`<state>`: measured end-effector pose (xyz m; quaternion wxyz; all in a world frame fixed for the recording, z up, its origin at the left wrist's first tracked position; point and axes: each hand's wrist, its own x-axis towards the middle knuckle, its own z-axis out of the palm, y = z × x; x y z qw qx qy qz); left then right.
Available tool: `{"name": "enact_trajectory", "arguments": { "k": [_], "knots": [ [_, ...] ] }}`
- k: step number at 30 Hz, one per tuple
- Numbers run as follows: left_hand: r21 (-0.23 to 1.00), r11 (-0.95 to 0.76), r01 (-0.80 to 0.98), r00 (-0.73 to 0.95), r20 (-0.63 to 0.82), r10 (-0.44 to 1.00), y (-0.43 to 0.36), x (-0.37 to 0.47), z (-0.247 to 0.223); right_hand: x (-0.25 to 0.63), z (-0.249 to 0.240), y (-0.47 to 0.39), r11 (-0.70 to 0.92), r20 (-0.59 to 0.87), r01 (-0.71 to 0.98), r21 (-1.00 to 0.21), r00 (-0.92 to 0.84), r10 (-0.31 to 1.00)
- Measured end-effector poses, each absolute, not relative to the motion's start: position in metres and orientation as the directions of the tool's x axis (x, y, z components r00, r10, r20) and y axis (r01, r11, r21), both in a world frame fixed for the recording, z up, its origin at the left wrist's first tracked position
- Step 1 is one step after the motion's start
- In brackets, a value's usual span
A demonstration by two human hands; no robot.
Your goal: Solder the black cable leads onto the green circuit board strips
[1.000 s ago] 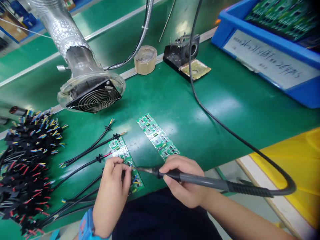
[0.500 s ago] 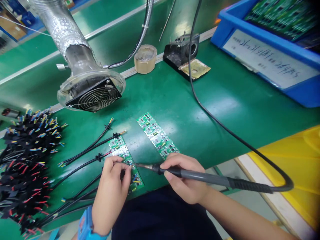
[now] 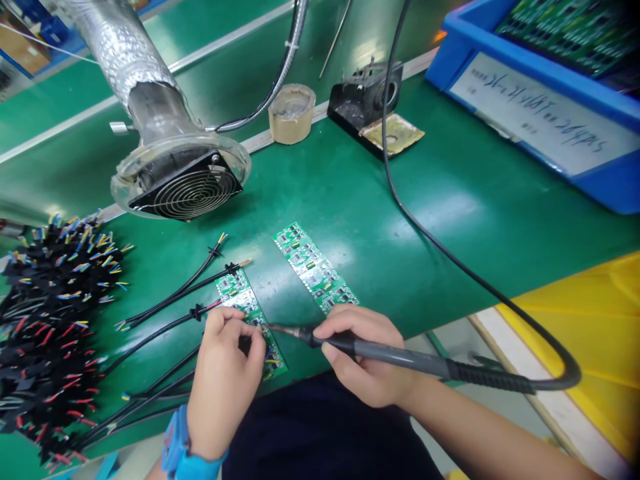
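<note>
Shifted soldering iron tip [image 3: 286,329] between hands [image 3: 367,353]

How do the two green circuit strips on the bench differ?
The left strip has cable ends over it; the right strip shows none. The left hand and the soldering iron are at the left strip; the right hand overlaps the right strip's near end. Both are green, carry small parts and slant alike.

At two o'clock, a white label [image 3: 537,110] on the blue bin [image 3: 613,190] bore handwriting that seemed to include "68T" and, at its right end, "264pcs"; its small printed characters were too blurred to read.
</note>
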<state>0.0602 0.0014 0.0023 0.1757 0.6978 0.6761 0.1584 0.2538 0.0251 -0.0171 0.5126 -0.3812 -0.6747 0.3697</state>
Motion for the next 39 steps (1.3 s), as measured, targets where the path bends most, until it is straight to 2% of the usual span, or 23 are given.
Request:
{"name": "enact_trajectory", "arguments": {
  "k": [6,14,25,35,39],
  "knots": [
    [0.45,-0.02,0.893,0.042,-0.039,0.998,0.004,0.062,0.003,0.26,-0.023,0.021,0.342,0.332,0.087,-0.936,-0.108,0.937],
    [0.459,-0.026,0.888,0.066,-0.073,0.995,0.005,0.057,0.007,0.256,-0.018,0.025,0.381,0.362,0.128,-0.916,-0.15,0.92],
    [0.455,-0.102,0.885,0.139,-0.05,0.989,0.008,0.053,0.005,0.251,-0.017,0.028,0.424,0.393,0.168,-0.89,-0.187,0.9],
    [0.437,-0.081,0.896,0.129,-0.082,0.988,0.012,0.057,0.009,0.252,-0.016,0.029,0.408,0.376,0.141,-0.902,-0.208,0.903],
    [0.426,-0.074,0.902,0.138,-0.12,0.983,0.015,0.057,0.011,0.256,-0.021,0.026,0.35,0.333,0.123,-0.929,-0.138,0.933]
  ]
}}
